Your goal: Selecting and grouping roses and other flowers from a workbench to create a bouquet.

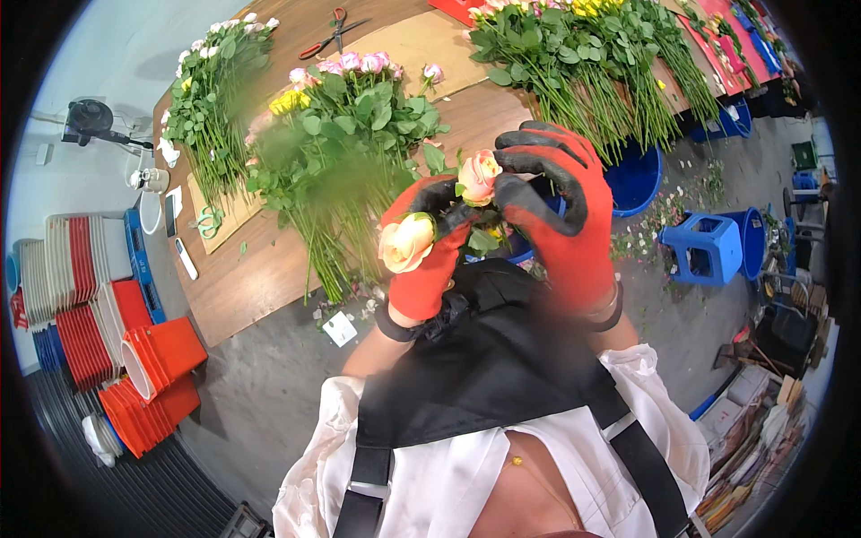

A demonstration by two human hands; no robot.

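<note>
Two gloved hands in view, red backs, black fingers. Left hand [420, 282]: fingers curled in, grasping near 1 lower peach rose [406, 243], bloom against the glove; stem hidden. Right hand [567, 211]: fingers bent, thumb and fingertips at 1 upper peach rose [480, 177]; can't tell if they're pinching it. So 2 roses at the hands, both over the near edge of 1 wooden table [256, 282]; upper one sits between the hands. On the table: 3 main flower piles: white-bloomed [211, 108] left, pink-and-yellow [359, 112] centre, big mixed one [583, 72] right. 2 pairs of scissors: 1 red-handled [316, 47] at the far side, 1 teal-handled [210, 222] at left. Floor: 1 blue stool [704, 249] right, 1 white card [340, 329] just off the table edge.
</note>
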